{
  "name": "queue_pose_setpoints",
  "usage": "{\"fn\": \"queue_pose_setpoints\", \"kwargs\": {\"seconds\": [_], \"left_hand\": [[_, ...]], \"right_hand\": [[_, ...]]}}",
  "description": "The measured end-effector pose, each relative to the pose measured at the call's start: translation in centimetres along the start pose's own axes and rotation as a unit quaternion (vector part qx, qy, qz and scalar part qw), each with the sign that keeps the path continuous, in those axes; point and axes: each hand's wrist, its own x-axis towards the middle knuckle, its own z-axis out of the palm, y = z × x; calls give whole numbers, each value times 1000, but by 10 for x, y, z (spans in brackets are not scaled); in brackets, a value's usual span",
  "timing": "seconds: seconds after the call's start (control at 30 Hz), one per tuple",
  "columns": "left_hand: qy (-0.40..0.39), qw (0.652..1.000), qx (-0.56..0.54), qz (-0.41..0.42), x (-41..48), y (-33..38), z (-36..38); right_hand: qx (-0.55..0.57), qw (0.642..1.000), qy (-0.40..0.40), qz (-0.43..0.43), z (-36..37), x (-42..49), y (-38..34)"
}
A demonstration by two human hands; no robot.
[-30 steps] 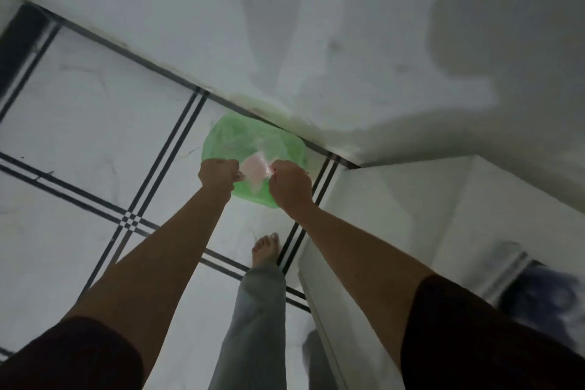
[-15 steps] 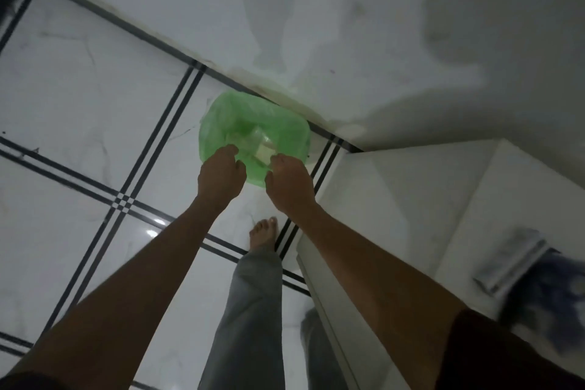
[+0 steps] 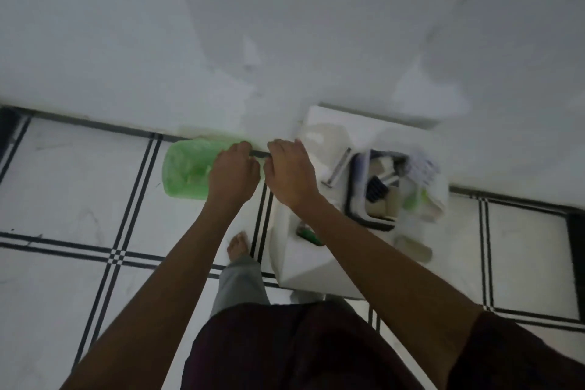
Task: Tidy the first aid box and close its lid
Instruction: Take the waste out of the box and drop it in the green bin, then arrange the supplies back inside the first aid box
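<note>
Both hands level over green-lined bin (image 3: 186, 168): left hand (image 3: 232, 172) and right hand (image 3: 289, 176) curled, pinching 1 thin dark strip (image 3: 260, 153) between them. First aid box (image 3: 376, 190) lid-open on white stand (image 3: 304, 263), right of hands, nearer right hand.

Head camera looks steeply down at tiled floor (image 3: 69, 187) from standing height.

The person wears a dark maroon shirt (image 3: 294, 348) with short sleeves (image 3: 519, 355), light grey trousers (image 3: 240, 282) (loose at the ankle), and the foot (image 3: 237, 245) is bare.
</note>
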Motion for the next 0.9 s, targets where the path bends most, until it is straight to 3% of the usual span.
{"fn": "queue_pose_setpoints", "kwargs": {"seconds": [0.13,0.37,0.7,0.9], "left_hand": [[-5,995,19,103,-44,92,-5],[-64,991,58,105,-99,180,35],[-148,982,70,98,-114,185,40],[-246,947,122,169,-92,155,56]], "right_hand": [[4,999,25,25,-66,-58,36],[37,995,52,74,-133,-139,109],[81,990,27,116,-148,-169,166],[76,979,34,184,-158,-152,199]]}}
